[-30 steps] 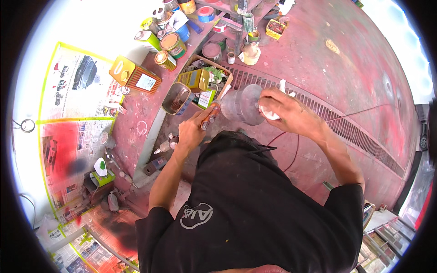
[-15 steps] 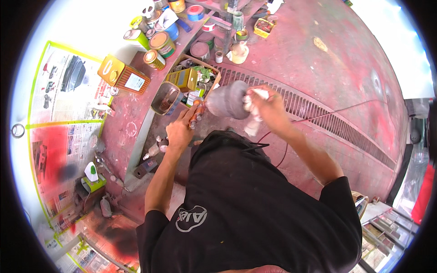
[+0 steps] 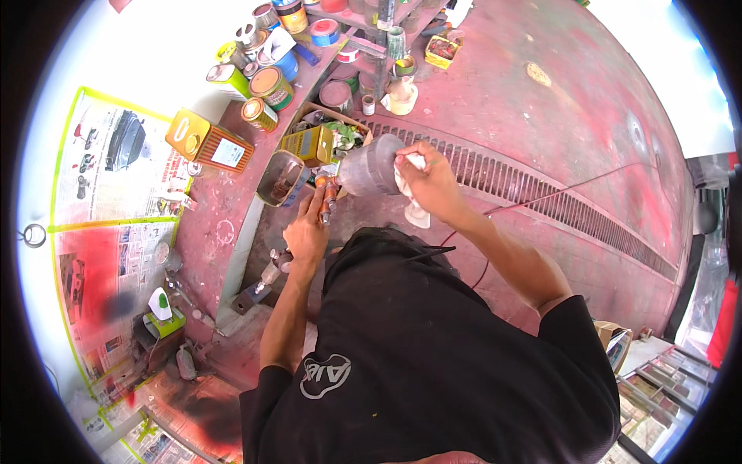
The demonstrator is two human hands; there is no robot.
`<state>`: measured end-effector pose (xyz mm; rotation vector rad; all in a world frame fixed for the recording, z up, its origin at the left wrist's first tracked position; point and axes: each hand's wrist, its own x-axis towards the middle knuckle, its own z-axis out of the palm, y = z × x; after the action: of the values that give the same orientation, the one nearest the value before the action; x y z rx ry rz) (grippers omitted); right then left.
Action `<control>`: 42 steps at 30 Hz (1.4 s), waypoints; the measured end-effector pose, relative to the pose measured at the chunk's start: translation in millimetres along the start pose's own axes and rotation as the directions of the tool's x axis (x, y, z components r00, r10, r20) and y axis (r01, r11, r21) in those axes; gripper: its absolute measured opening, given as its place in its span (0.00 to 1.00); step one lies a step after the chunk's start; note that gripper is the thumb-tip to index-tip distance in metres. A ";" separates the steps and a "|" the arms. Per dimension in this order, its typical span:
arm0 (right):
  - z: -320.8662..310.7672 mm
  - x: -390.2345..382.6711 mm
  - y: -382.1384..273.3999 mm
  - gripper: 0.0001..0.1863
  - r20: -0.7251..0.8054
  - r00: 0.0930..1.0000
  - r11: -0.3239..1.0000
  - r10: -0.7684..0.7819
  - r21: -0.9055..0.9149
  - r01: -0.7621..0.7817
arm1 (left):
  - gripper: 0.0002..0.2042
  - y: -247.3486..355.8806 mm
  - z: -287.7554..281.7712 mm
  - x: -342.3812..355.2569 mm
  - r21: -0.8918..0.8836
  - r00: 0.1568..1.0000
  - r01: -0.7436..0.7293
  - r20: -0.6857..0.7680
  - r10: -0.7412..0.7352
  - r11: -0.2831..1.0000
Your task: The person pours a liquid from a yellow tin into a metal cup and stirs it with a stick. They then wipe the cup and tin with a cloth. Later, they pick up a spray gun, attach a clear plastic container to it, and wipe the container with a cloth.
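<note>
In my left hand (image 3: 307, 232) is a spray gun with an orange-copper body (image 3: 330, 185), the fingers wrapped round it. Its large grey translucent cup (image 3: 365, 170) lies tilted on its side, pointing right. At the far end of the cup, my right hand (image 3: 434, 185) pinches a crumpled white cloth (image 3: 418, 216) against the end face. Part of the cloth hangs below the fingers. The gun's trigger and nozzle are hard to make out behind the left fingers.
A cardboard box (image 3: 357, 138) of cans and rags and an open rectangular tin (image 3: 268, 179) lie just beyond the gun. Paint cans (image 3: 272, 87) and an orange-brown canister (image 3: 207, 141) crowd the left bench. A floor grate (image 3: 510, 179) runs right, crossed by a thin red hose (image 3: 572, 189).
The right hand and cloth have shifted slightly left along with the cup. The cup, blurred before, looks sharper now. The left hand keeps its hold on the spray gun.
</note>
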<state>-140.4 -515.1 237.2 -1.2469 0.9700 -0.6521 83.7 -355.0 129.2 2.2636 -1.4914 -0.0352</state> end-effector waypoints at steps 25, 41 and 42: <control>-78.5 13.0 81.7 0.09 -0.033 0.998 0.977 -0.062 -0.208 0.054 | 0.15 1.9 -17.3 -18.2 -0.642 0.828 0.524 0.538 -0.158 0.559; -122.8 -46.3 167.9 0.10 -0.429 0.842 0.913 0.327 0.375 -0.164 | 0.13 47.8 -24.4 60.7 -0.776 0.863 0.487 0.497 -0.087 0.401; -123.7 -48.4 169.9 0.10 -0.436 0.837 0.912 0.330 0.377 -0.163 | 0.13 53.9 -29.5 66.7 -0.797 0.875 0.460 0.483 -0.045 0.391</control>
<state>-287.7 -494.1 81.1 -0.6447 1.3578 -0.9042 72.3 -421.8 189.4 1.5232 -0.8318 -1.1813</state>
